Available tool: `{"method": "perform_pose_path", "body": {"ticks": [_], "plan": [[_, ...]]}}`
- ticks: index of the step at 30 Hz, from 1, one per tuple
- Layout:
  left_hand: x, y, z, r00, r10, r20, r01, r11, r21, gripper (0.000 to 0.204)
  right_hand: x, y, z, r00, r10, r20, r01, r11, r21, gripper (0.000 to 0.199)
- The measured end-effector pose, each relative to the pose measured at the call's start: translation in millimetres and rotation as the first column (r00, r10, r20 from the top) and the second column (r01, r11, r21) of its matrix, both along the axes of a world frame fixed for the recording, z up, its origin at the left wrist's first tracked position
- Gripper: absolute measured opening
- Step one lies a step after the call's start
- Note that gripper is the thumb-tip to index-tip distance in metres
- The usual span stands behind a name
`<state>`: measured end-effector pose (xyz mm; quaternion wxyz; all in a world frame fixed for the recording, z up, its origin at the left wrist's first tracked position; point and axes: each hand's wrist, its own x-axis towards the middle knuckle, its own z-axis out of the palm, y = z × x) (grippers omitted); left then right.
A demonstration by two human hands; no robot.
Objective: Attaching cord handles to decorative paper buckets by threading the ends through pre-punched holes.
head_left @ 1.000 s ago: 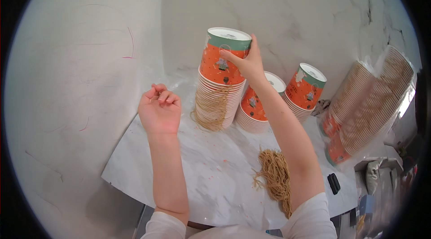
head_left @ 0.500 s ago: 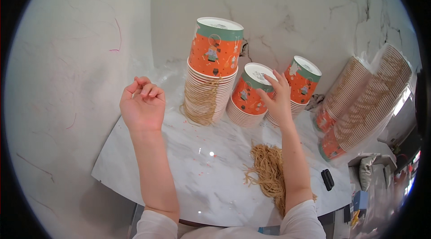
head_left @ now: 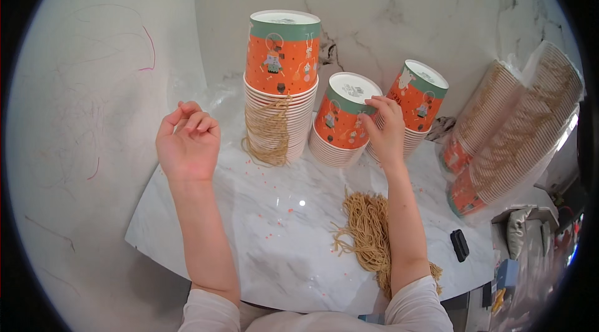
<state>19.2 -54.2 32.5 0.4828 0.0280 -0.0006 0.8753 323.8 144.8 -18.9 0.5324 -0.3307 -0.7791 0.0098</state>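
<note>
The middle cup stack (head_left: 340, 125), its orange-and-green cups upside down, stands on the bench (head_left: 262, 263) between the tall cup stack (head_left: 282, 57) draped with tan cords (head_left: 269, 129) and the right-hand cup stack (head_left: 421, 107). Your right hand (head_left: 389, 131) is at its upper right edge, thumb and fingers slightly apart, though whether they grip it cannot be told, while your left hand (head_left: 189, 145) is raised empty, palm up, fingers loosely curled. Nearer you, a cord bundle (head_left: 365, 232) lies partly behind your right forearm (head_left: 405, 220), left of a small black object (head_left: 460, 245), with plastic-wrapped cup stacks (head_left: 521, 139) farther right.
</note>
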Motion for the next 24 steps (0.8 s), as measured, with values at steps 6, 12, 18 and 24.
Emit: {"method": "perform_pose_path", "body": {"ticks": [6, 12, 18, 24], "plan": [[7.3, 5.6, -1.6, 0.999, -0.022, -0.024, 0.022, 1.0, -0.007, 0.014, 4.7, 4.0, 3.2, 0.999, 0.028, -0.036, -0.029, 0.999, -0.021, 0.027], [10.2, 7.0, -0.4, 0.999, -0.016, -0.033, 0.015, 0.999, -0.028, 0.012, 9.6, 1.7, 9.2, 0.996, 0.067, -0.061, -0.071, 0.995, -0.068, 0.024], [9.8, 4.1, 1.5, 0.999, -0.018, -0.034, 0.017, 1.0, -0.024, 0.01, 7.4, -5.0, 16.5, 0.997, 0.046, -0.065, -0.049, 0.998, -0.034, 0.023], [6.1, 5.4, -3.2, 0.998, -0.039, -0.049, 0.039, 0.999, 0.003, 0.008, 10.1, -10.1, 25.1, 0.992, 0.007, -0.129, -0.008, 1.0, -0.008, 0.023]]}}
